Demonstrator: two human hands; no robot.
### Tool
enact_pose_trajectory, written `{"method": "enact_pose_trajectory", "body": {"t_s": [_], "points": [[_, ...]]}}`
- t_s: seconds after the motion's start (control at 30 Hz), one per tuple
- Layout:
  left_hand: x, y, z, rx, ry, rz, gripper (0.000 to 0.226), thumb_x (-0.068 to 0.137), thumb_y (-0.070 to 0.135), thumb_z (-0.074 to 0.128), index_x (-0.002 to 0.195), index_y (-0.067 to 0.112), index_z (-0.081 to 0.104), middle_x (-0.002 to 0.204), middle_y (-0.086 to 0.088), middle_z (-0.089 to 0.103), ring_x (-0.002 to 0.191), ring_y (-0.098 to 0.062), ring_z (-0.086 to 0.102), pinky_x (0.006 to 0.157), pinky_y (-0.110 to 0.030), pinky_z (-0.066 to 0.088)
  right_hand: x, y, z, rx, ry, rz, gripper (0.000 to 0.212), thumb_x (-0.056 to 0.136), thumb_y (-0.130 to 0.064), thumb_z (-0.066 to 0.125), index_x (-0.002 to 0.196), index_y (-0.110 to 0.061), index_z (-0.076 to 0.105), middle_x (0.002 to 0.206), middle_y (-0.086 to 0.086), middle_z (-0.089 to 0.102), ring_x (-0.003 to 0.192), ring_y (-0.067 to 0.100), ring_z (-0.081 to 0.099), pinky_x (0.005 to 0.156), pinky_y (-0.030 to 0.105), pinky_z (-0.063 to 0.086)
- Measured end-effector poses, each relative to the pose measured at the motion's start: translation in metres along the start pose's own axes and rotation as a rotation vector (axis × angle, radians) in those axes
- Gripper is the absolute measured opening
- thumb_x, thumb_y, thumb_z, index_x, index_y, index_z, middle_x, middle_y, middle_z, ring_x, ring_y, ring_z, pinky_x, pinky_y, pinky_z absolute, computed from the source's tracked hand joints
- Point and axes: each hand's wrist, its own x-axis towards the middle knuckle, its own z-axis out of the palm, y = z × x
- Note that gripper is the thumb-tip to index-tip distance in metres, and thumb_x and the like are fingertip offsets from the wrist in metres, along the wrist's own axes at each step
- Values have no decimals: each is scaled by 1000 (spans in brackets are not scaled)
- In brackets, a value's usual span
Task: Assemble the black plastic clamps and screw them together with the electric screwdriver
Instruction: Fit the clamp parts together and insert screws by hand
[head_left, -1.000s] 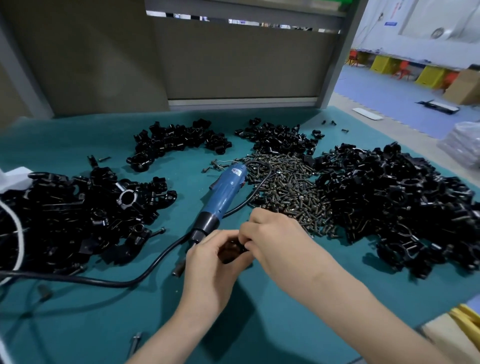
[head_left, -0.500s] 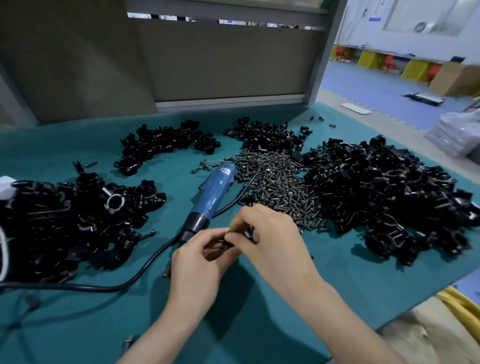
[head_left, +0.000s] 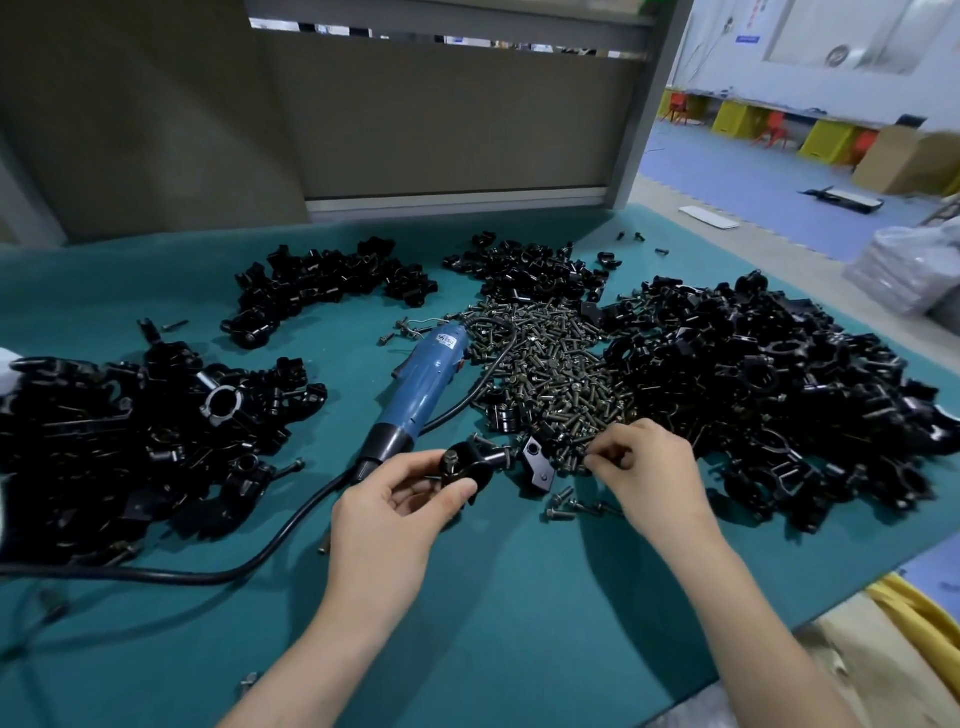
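Observation:
My left hand (head_left: 397, 512) grips a black plastic clamp (head_left: 467, 467) with one screw standing in it, just in front of the tip of the blue electric screwdriver (head_left: 422, 387), which lies on the green mat. My right hand (head_left: 649, 467) is at the near edge of the screw pile (head_left: 550, 374), fingertips pinching at a screw there. A loose black clamp half (head_left: 537, 465) lies between my two hands.
Heaps of black clamp parts lie to the right (head_left: 769, 384), to the left (head_left: 135, 436) and at the back (head_left: 322, 286). The screwdriver's black cable (head_left: 208, 574) runs off to the left. Loose screws (head_left: 563, 506) are scattered near my right hand. The table edge (head_left: 831, 608) is close on the right.
My hands have come apart. The right hand left the clamp and moved right to the screw pile, while the left still holds the clamp, now visible with a screw in it.

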Motion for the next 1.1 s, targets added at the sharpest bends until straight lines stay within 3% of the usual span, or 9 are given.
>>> {"method": "enact_pose_trajectory", "body": {"t_s": [0.13, 0.27, 0.33, 0.43, 0.53, 0.7, 0.8, 0.9, 1.1], "points": [[-1, 0, -1, -3, -1, 0, 29, 68, 3, 81, 75, 30, 74, 76, 9, 75, 69, -3, 69, 63, -7, 49, -6, 0, 2, 32, 2, -21, 10, 89, -15, 66, 82, -21, 64, 97, -7, 51, 88, 14, 53, 77, 26, 43], [0, 0, 0, -10, -9, 2, 28, 69, 1, 81, 77, 27, 74, 76, 8, 75, 69, -2, 68, 62, -7, 49, -12, -14, -14, 428, 87, 18, 19, 86, -6, 67, 79, -22, 62, 80, -6, 67, 79, 14, 65, 76, 29, 54], [0, -1, 0, -10, -8, 6, 28, 69, 0, 80, 77, 26, 73, 76, 9, 75, 69, -2, 68, 63, -7, 49, -16, -31, -24, 521, 43, -90, 23, 82, -1, 71, 78, -23, 68, 74, -7, 70, 73, 10, 67, 71, 20, 54], [0, -2, 0, -4, -16, 15, 28, 69, 1, 80, 80, 25, 73, 79, 9, 75, 72, -5, 69, 68, -9, 50, -15, -60, -35, 478, -105, -210, 22, 81, -2, 72, 78, -24, 74, 74, -10, 72, 71, 2, 67, 72, 13, 53], [1, -3, -1, -8, -14, 17, 29, 69, 1, 81, 78, 27, 74, 79, 7, 75, 73, -6, 70, 68, -9, 50, -5, -76, -37, 316, -243, -260, 23, 85, -7, 68, 79, -28, 74, 68, -7, 71, 67, 7, 67, 71, 19, 54], [2, -4, -1, 1, -26, 33, 41, 69, 2, 81, 78, 42, 75, 80, 9, 75, 74, -5, 70, 69, -9, 49, 11, -85, -35, 227, -414, -325, 15, 88, -11, 68, 81, -22, 74, 60, -6, 67, 55, 1, 61, 59, 13, 48], [1, -6, 0, -4, -43, 40, 39, 68, 2, 82, 80, 39, 75, 82, 7, 75, 76, -7, 71, 70, -9, 50, 22, -84, -36, 217, -502, -330, 14, 87, -12, 69, 78, -23, 73, 61, -1, 68, 56, 5, 61, 60, 23, 53], [1, -8, 1, 6, -55, 47, 30, 67, 1, 82, 79, 28, 76, 84, 3, 75, 78, -10, 72, 71, -11, 50, 28, -87, -33, 197, -582, -342, 12, 85, -12, 71, 76, -20, 73, 62, 0, 69, 55, 6, 61, 59, 18, 50], [3, -9, 0, -10, -53, 62, 29, 68, 1, 81, 79, 27, 74, 84, 4, 76, 78, -10, 71, 71, -11, 50, 32, -85, -26, 387, -679, -191, 11, 80, -12, 76, 78, -13, 66, 65, 2, 60, 51, 6, 55, 50, 17, 46]]}}
